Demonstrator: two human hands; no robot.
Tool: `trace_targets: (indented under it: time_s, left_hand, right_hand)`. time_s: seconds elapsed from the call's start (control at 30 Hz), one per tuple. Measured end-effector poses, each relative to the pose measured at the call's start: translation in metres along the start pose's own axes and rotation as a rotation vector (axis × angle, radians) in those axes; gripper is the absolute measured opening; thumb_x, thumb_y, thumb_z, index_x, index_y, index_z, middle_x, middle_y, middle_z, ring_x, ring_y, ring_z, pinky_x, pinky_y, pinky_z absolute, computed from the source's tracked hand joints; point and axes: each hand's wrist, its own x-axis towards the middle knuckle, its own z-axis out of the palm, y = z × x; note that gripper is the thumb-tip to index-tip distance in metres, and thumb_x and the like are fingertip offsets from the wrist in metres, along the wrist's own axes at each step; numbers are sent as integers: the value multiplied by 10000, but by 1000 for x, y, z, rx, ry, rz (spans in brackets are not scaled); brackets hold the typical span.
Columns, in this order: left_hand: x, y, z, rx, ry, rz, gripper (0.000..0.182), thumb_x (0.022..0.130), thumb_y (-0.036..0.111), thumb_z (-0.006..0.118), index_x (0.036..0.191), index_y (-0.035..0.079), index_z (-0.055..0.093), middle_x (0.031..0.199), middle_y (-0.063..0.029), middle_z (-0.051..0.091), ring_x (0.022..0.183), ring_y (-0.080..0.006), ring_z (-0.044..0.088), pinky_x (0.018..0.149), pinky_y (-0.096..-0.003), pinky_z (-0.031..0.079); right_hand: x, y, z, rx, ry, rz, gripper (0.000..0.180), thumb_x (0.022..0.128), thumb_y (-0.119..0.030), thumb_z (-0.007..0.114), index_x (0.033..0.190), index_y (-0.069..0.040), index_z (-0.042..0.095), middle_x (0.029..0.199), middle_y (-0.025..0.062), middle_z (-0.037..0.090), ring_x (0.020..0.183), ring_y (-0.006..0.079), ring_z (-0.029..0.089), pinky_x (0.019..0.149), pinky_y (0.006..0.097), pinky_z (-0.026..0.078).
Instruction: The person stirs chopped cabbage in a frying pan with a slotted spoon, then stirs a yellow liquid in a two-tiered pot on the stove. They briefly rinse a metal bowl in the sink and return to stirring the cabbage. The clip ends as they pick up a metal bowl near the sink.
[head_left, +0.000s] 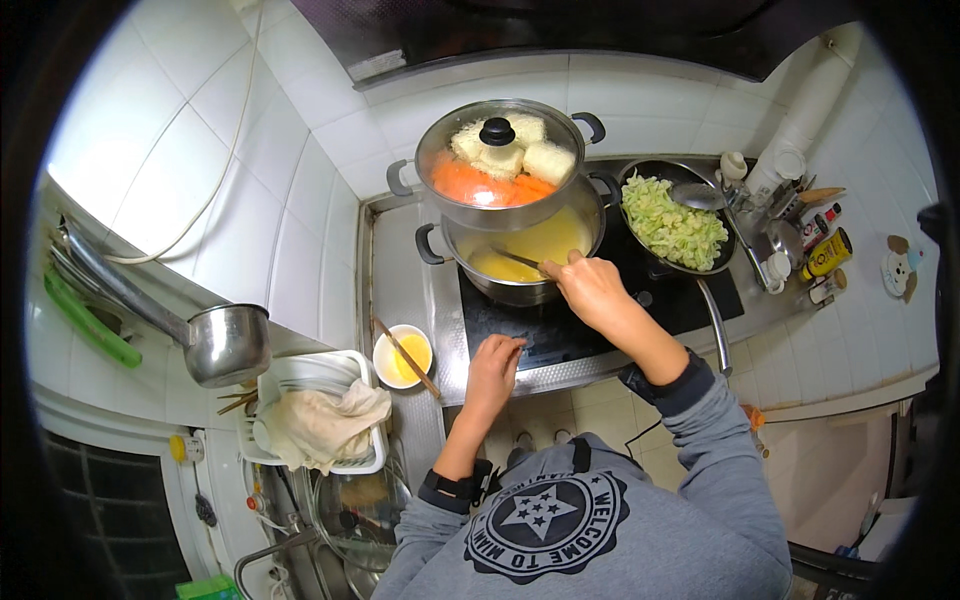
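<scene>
My right hand (589, 285) grips the dark handle of a stirring utensil (517, 259), its far end down in a yellow liquid (551, 236). That liquid fills part of a steel pot (517, 291) with two dark handles; the utensil's head is hidden. Above the pot's far side sits a steamer tier (480, 214) under a glass lid (497, 132), with orange pieces and pale blocks inside. My left hand (495, 367) hovers by the cooktop's front edge, fingers loosely bent, with nothing seen in it. Left of it, a white bowl (380, 365) of beaten egg bears chopsticks (405, 356) across its rim.
A frying pan (716, 264) of chopped cabbage (671, 221) stands right on the black cooktop (487, 322), its handle (712, 322) jutting forward. Bottles (827, 253) and utensils line the right counter. A saucepan (229, 345) hangs left, above a white dish rack (365, 465) with a cloth (322, 424).
</scene>
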Motion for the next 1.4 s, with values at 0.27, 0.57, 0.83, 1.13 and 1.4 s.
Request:
trace_targets:
  time_s: [0.27, 0.57, 0.83, 1.13, 1.4]
  left_hand:
    - [4, 4, -2, 87, 3, 7, 100, 842, 109, 680, 796, 21, 664, 771, -111, 583, 719, -292, 560, 666, -379, 434]
    - [2, 12, -1, 90, -27, -20, 252, 923, 195, 591, 737, 30, 633, 746, -107, 547, 765, -295, 532, 726, -391, 401]
    - [-2, 13, 1, 80, -16, -21, 268, 943, 216, 563, 753, 45, 647, 752, -103, 551, 776, -293, 533, 737, -387, 395]
    - [-12, 8, -4, 106, 0, -52, 259, 940, 212, 562, 766, 43, 653, 751, -106, 558, 772, -299, 538, 731, -393, 399]
    - [-10, 11, -3, 108, -25, -49, 232, 929, 186, 573, 769, 40, 655, 757, -110, 567, 769, -301, 540, 732, -390, 405]
  right_hand:
    - [29, 28, 69, -204, 56, 144, 233, 858, -93, 520, 1067, -38, 608, 843, 165, 635, 673, 280, 690, 537, 368, 547]
    - [2, 49, 3, -302, -93, 325, 137, 802, -77, 582, 842, -37, 706, 847, 157, 677, 764, 273, 701, 631, 363, 567]
    - [-2, 37, -57, -136, -189, 208, 112, 782, -111, 630, 815, -61, 725, 783, 177, 679, 774, 351, 675, 716, 438, 546]
    - [8, 7, -7, -19, -119, 38, 200, 783, -110, 628, 962, -130, 716, 737, 159, 666, 720, 324, 684, 615, 415, 552]
    - [24, 17, 70, -171, 62, 183, 210, 836, -95, 543, 1025, -53, 625, 834, 161, 655, 686, 272, 698, 555, 362, 556]
